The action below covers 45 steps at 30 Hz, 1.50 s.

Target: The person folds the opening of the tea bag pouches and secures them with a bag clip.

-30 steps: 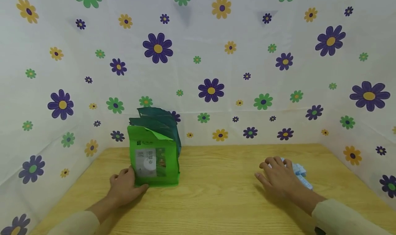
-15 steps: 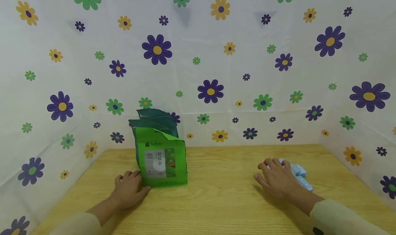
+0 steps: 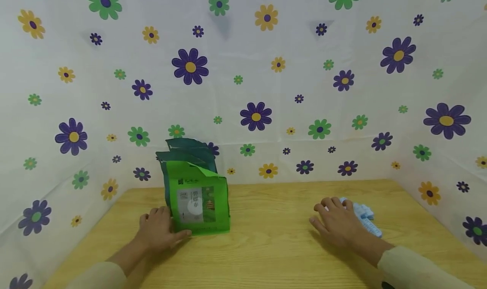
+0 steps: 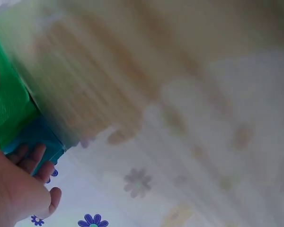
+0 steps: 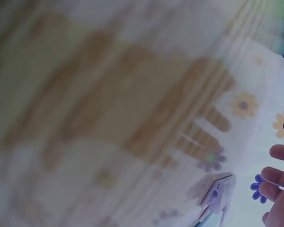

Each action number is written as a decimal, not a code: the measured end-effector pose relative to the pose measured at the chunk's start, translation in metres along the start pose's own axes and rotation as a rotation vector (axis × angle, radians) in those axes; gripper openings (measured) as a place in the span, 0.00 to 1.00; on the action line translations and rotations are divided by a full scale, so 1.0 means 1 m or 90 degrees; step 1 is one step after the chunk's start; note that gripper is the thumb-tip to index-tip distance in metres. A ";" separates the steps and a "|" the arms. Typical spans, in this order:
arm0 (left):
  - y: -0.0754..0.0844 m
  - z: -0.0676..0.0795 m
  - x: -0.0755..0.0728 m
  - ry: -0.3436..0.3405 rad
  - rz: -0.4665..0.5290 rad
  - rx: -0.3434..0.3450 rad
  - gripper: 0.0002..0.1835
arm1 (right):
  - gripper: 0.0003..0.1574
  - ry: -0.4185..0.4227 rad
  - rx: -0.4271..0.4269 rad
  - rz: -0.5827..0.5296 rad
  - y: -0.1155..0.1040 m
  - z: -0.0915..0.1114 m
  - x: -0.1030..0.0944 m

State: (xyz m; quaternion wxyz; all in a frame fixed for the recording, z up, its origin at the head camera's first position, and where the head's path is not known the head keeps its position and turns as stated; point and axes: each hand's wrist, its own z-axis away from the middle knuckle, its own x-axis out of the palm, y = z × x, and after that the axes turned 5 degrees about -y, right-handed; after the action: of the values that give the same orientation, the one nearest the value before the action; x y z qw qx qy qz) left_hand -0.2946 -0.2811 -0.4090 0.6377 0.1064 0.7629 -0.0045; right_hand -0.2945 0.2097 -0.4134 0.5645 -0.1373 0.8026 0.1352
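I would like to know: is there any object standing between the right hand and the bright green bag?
Nothing visible does. In the head view, only wooden tabletop shows between the right hand and the bright green bag. The light blue bundle lies on the hand's other side.

Light wood-grain tabletop [image 3: 266, 251] was under the left hand [image 3: 157, 230] and the right hand [image 3: 338, 223]. White back sheet [image 3: 228, 96], printed with purple, green and yellow flowers [image 3: 256, 117], hung beyond both hands, creased low down. Matching left panel [image 3: 42, 183] stood outside the left hand, matching right panel [image 3: 452, 162] outside the right hand. Lighting was soft, with faint shadows beneath both hands.
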 end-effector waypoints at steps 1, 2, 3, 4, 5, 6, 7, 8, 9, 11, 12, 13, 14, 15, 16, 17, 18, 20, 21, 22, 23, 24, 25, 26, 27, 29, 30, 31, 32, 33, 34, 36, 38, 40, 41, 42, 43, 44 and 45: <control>-0.001 -0.002 -0.001 0.014 0.007 0.002 0.54 | 0.22 -0.001 0.000 0.000 0.000 0.000 0.001; -0.001 -0.004 -0.002 0.032 0.010 0.009 0.55 | 0.22 -0.001 0.000 -0.001 0.000 -0.001 0.001; -0.002 -0.007 -0.004 0.050 0.017 0.017 0.54 | 0.22 -0.002 0.001 -0.002 0.000 -0.001 0.001; -0.001 -0.009 -0.006 0.063 0.028 0.024 0.53 | 0.22 -0.004 0.003 -0.004 0.001 -0.001 0.001; -0.001 -0.012 -0.008 0.077 0.041 0.031 0.51 | 0.22 -0.006 0.005 -0.004 0.001 -0.001 0.001; 0.000 -0.014 -0.010 0.090 0.057 0.039 0.49 | 0.22 -0.007 0.007 -0.007 0.002 -0.002 0.001; 0.000 -0.017 -0.011 0.098 0.073 0.046 0.47 | 0.22 -0.008 0.010 -0.008 0.002 -0.002 0.000; 0.000 -0.019 -0.013 0.101 0.090 0.057 0.44 | 0.22 -0.007 0.011 -0.008 0.002 -0.003 -0.001; 0.001 -0.020 -0.014 0.101 0.109 0.067 0.42 | 0.22 -0.007 0.011 -0.009 0.002 -0.003 -0.001; 0.003 -0.023 -0.015 0.094 0.139 0.077 0.40 | 0.22 -0.007 0.010 -0.007 0.002 -0.004 -0.003; 0.003 -0.024 -0.015 0.090 0.152 0.080 0.38 | 0.22 -0.005 0.007 -0.005 0.002 -0.005 -0.003; 0.004 -0.024 -0.015 0.086 0.162 0.082 0.37 | 0.22 -0.004 0.006 -0.003 0.002 -0.005 -0.004; 0.004 -0.025 -0.014 0.082 0.169 0.082 0.36 | 0.22 -0.002 0.004 -0.002 0.002 -0.005 -0.004; 0.005 -0.025 -0.014 0.078 0.170 0.079 0.36 | 0.22 0.000 0.002 -0.004 0.002 -0.005 -0.004; 0.005 -0.025 -0.013 0.072 0.169 0.074 0.36 | 0.22 -0.001 0.001 -0.005 0.002 -0.005 -0.003; 0.005 -0.024 -0.012 0.067 0.168 0.072 0.36 | 0.22 -0.002 0.001 -0.005 0.002 -0.005 -0.003; 0.005 -0.024 -0.012 0.063 0.168 0.071 0.35 | 0.22 -0.002 0.001 -0.006 0.001 -0.004 -0.002; 0.005 -0.024 -0.011 0.052 0.175 0.071 0.34 | 0.23 0.001 0.003 -0.010 0.001 -0.005 -0.001; 0.005 -0.023 -0.011 0.049 0.181 0.074 0.33 | 0.23 0.004 0.003 -0.012 0.001 -0.005 -0.001; 0.005 -0.023 -0.011 0.048 0.188 0.077 0.33 | 0.23 0.005 0.004 -0.012 0.000 -0.006 -0.001; 0.006 -0.023 -0.012 0.047 0.196 0.079 0.32 | 0.24 0.009 0.003 -0.011 0.000 -0.006 0.000; 0.006 -0.022 -0.012 0.047 0.208 0.081 0.31 | 0.24 0.014 0.003 -0.009 0.000 -0.007 0.000; 0.007 -0.022 -0.013 0.046 0.219 0.079 0.31 | 0.25 0.018 0.003 -0.009 -0.001 -0.008 0.000; 0.008 -0.022 -0.013 0.044 0.231 0.074 0.30 | 0.26 0.020 0.003 -0.007 -0.001 -0.009 0.000; 0.009 -0.021 -0.013 0.039 0.247 0.066 0.30 | 0.26 0.021 0.003 -0.007 -0.002 -0.009 0.000; 0.011 -0.019 -0.012 0.021 0.297 0.044 0.30 | 0.28 0.017 0.007 -0.005 -0.003 -0.010 0.001; 0.012 -0.018 -0.012 0.012 0.322 0.027 0.30 | 0.29 0.014 0.009 -0.006 -0.003 -0.010 0.001; 0.014 -0.017 -0.011 0.008 0.334 0.012 0.30 | 0.29 0.011 0.011 -0.009 -0.003 -0.010 0.001; 0.015 -0.017 -0.010 0.005 0.338 -0.001 0.31 | 0.30 0.008 0.013 -0.009 -0.004 -0.010 0.002; 0.017 -0.016 -0.008 0.006 0.334 -0.011 0.32 | 0.30 0.004 0.014 -0.010 -0.004 -0.010 0.002; 0.018 -0.015 -0.007 0.008 0.328 -0.016 0.32 | 0.30 0.000 0.015 -0.010 -0.004 -0.010 0.002; 0.020 -0.014 -0.003 0.026 0.285 -0.017 0.34 | 0.30 0.000 0.016 -0.007 -0.004 -0.009 0.003; 0.022 -0.013 0.001 0.047 0.241 0.001 0.36 | 0.30 0.002 0.018 -0.004 -0.004 -0.009 0.003; 0.022 -0.013 0.005 0.062 0.221 0.021 0.36 | 0.29 0.007 0.015 -0.001 -0.005 -0.008 0.002; 0.022 -0.013 0.006 0.069 0.211 0.031 0.36 | 0.29 0.011 0.012 -0.001 -0.006 -0.008 0.002; 0.022 -0.013 0.008 0.073 0.204 0.039 0.36 | 0.30 0.014 0.009 0.000 -0.006 -0.008 0.002; 0.021 -0.013 0.009 0.076 0.201 0.047 0.35 | 0.29 0.017 0.005 0.000 -0.007 -0.008 0.002; 0.021 -0.013 0.010 0.078 0.200 0.054 0.35 | 0.29 0.021 0.000 0.001 -0.007 -0.008 0.002; 0.021 -0.014 0.011 0.080 0.200 0.060 0.34 | 0.29 0.023 -0.004 0.004 -0.008 -0.008 0.002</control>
State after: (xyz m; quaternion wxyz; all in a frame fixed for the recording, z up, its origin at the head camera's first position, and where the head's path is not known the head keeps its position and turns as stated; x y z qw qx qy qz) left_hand -0.3062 -0.2571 -0.4149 0.5760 0.2540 0.7742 0.0658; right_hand -0.2991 0.1995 -0.4136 0.5488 -0.1390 0.8129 0.1371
